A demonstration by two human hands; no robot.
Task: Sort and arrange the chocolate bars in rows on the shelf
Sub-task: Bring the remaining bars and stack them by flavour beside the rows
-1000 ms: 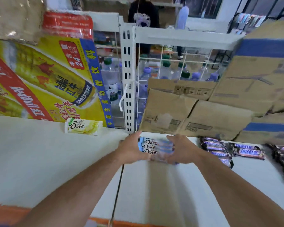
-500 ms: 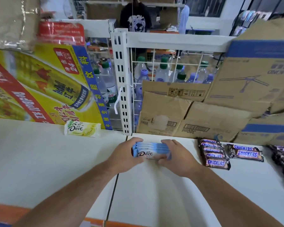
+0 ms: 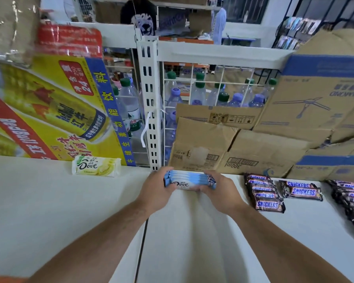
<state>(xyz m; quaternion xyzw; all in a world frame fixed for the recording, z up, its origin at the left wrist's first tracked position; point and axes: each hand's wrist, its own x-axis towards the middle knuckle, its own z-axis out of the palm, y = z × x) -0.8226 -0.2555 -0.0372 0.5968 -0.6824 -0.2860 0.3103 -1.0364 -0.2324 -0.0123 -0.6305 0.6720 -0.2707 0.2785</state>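
Note:
A stack of blue-and-white Dove bars (image 3: pixel 189 180) sits on the white shelf (image 3: pixel 192 242) against the brown cartons. My left hand (image 3: pixel 156 192) grips its left end and my right hand (image 3: pixel 219 193) grips its right end. A single yellow Dove bar (image 3: pixel 96 167) lies alone to the left, under the yellow drinks carton. To the right, a row of Snickers bars (image 3: pixel 264 193) runs front to back, two more Snickers bars (image 3: pixel 301 189) lie beside it, and another Snickers row (image 3: pixel 352 201) runs along the far right.
A yellow Red Bull carton (image 3: pixel 49 111) leans at the back left. Brown cartons (image 3: pixel 233 144) line the back right. A white slotted upright (image 3: pixel 149 103) stands behind the stack, with water bottles (image 3: pixel 198 92) behind wire mesh. A seam (image 3: pixel 142 237) splits the shelf boards.
The blue Dove bars were spread flat between my hands; both hands have squeezed them into a tight stack and pushed it back against the cartons.

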